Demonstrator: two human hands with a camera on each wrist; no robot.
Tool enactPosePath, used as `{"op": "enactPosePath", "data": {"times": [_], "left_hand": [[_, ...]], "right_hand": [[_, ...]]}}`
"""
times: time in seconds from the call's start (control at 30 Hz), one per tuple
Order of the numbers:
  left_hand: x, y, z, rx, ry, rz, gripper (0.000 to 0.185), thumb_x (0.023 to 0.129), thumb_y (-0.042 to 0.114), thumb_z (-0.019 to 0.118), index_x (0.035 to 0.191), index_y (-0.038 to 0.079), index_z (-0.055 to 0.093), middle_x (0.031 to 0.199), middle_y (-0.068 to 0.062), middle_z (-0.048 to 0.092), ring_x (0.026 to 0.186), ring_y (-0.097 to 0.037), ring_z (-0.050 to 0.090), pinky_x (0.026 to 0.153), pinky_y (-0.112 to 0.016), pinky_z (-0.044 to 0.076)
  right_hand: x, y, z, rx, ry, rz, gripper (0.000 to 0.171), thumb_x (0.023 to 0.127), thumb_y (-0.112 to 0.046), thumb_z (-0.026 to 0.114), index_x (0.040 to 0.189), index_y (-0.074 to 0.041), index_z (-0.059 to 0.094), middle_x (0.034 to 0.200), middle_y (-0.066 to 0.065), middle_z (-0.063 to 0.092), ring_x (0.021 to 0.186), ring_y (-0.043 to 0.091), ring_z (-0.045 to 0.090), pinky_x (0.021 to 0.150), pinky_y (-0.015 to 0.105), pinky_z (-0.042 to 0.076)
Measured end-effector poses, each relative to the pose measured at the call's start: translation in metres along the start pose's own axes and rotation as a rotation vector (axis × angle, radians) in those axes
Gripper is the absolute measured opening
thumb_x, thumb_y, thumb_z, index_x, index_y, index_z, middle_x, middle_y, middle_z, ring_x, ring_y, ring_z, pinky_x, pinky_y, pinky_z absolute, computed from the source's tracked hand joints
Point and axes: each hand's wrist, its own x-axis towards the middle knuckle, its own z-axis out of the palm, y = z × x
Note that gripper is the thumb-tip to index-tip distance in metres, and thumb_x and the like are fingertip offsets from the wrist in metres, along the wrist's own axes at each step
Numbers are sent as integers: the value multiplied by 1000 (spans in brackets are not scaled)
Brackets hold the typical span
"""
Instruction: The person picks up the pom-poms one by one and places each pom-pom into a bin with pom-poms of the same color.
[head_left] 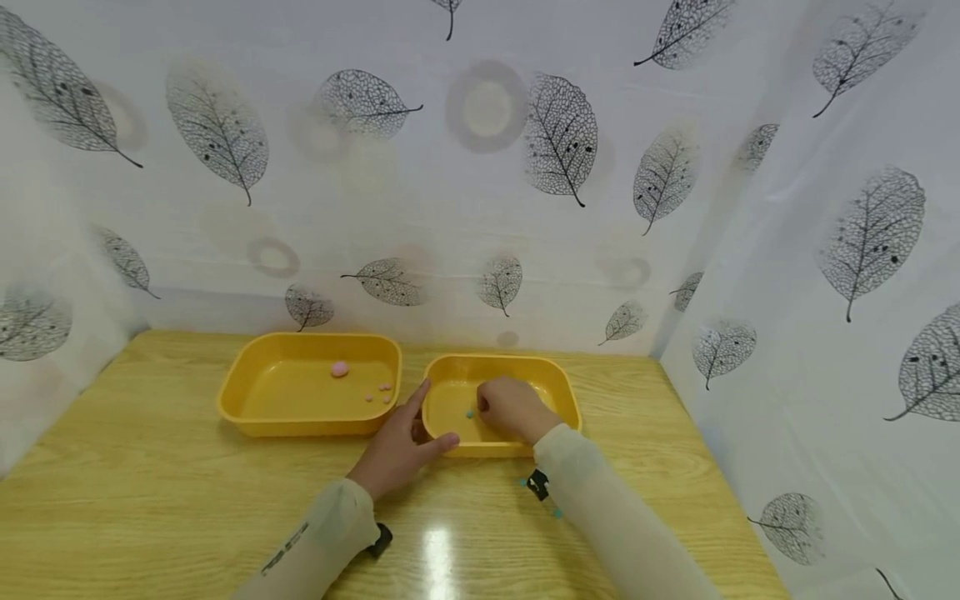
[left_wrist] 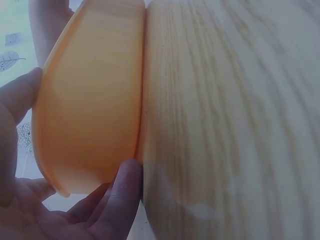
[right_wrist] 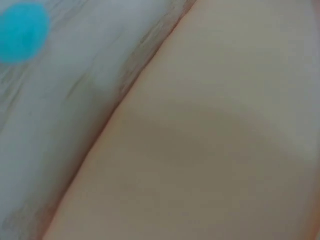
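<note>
On the bench (head_left: 285,492), small blue pieces (head_left: 558,514) lie beside the right sleeve (head_left: 600,500). The left hand (head_left: 395,450) grasps the smaller yellow tray (head_left: 495,451) at its near left corner. Inside, the right hand's (head_left: 516,408) fingers curl; whether they pinch anything, I cannot tell. A blue bit (head_left: 469,414) sits just beside them. The larger yellow tray (head_left: 300,427), leftward, holds small pink bits (head_left: 386,387) and, farther back, a pink lump (head_left: 340,369).

Two yellow trays (head_left: 307,428) (head_left: 487,451), two hands (head_left: 395,452) (head_left: 517,407), one pink lump (head_left: 340,368), about four pink crumbs (head_left: 386,399), three visible blue bits (head_left: 469,414) (head_left: 522,482) (head_left: 557,514)
</note>
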Motion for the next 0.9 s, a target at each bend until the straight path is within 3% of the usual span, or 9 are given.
{"op": "enactPosePath", "data": {"times": [0.23,0.37,0.63,0.9], "left_hand": [[1,-1,1,4,-3,-1,104,88,54,79,167,32,14,130,-5,60,97,-15,59,90,-39,50],[1,0,0,0,-5,-3,104,89,53,78,167,30,14,135,-5,58,100,-15,60,93,-41,50],[0,3,-2,-20,-1,-2,103,90,51,78,167,30,14,142,-7,56,106,-15,61,100,-44,50],[0,2,-1,-3,0,-5,103,89,51,79,167,30,14,135,-6,58,101,-15,60,97,-41,50]], "right_hand": [[-1,-5,-4,19,-21,12,32,99,-11,66,68,-14,57,63,-3,51,57,13,41,56,27,36],[-1,-8,-4,12,-14,6,40,99,-13,68,63,-15,50,58,-4,43,54,12,37,53,26,33],[3,-14,-1,-50,34,-14,33,91,2,63,64,-13,54,65,-1,53,60,16,43,58,29,41],[4,-18,0,-127,27,-17,26,96,-3,64,72,-11,62,69,0,58,62,16,46,62,31,47]]}}
